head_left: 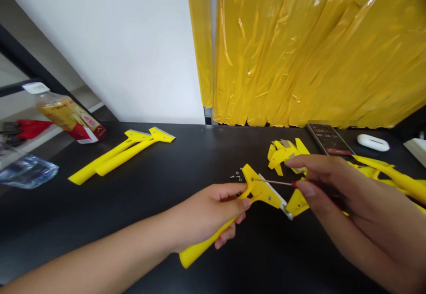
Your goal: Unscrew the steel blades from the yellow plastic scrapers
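My left hand [219, 209] is closed round the handle of a yellow scraper [266, 192], whose wide head points up and to the right. In my right hand [346, 200] is a thin screwdriver [278, 182] with a red collar; its grip is hidden in my fingers. The shaft's tip meets a screw on the scraper head. Several small screws [237, 176] lie on the black table just beyond the head. A loose yellow plate [297, 203] lies beside the head's right end, below my right fingertips.
Two scrapers [133, 149] lie at the left. A pile of yellow head pieces [282, 154] is beyond my right hand, more yellow scraper handles [399, 180] at the right. A phone [329, 138] and white earphone case [372, 142] stand behind. A bottle [69, 114] leans at far left.
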Available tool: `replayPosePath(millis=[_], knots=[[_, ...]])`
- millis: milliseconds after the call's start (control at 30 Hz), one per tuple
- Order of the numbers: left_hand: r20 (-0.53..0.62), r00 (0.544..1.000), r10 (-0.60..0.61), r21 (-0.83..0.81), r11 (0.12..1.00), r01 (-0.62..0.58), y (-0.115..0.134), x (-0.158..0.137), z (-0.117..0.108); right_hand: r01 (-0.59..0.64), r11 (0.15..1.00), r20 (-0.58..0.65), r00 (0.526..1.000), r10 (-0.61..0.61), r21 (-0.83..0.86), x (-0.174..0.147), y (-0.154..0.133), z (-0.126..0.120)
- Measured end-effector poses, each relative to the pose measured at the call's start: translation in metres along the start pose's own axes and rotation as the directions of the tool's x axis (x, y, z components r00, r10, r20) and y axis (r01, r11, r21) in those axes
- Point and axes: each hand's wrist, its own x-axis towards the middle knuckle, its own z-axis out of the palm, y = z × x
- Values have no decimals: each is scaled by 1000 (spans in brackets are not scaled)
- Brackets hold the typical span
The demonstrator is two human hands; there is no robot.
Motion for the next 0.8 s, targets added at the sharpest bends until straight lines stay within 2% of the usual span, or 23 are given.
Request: replayPosePath(millis=[200, 400, 533, 667, 800], knots=[[-54, 998, -40, -53, 998, 37, -2, -1, -1, -5, 1000, -4, 1000, 5, 21, 1, 6, 0], [-29, 999, -20, -53, 998, 19, -2, -1, -1, 1, 997, 0, 1000, -1, 78, 2, 9, 2], [-17, 1000, -16, -24, 1000, 16, -2, 0, -1, 32, 999, -63, 997, -33, -6, -6, 5, 3], [-19, 1000, -18, -14, 1000, 18, -3, -1, -2, 32, 997, -47, 998, -35, -68, -8, 1, 3], [-35, 999, -27, -37, 999, 26, -2, 0, -1, 38, 999, -33, 999, -38, 15, 0, 1, 2]])
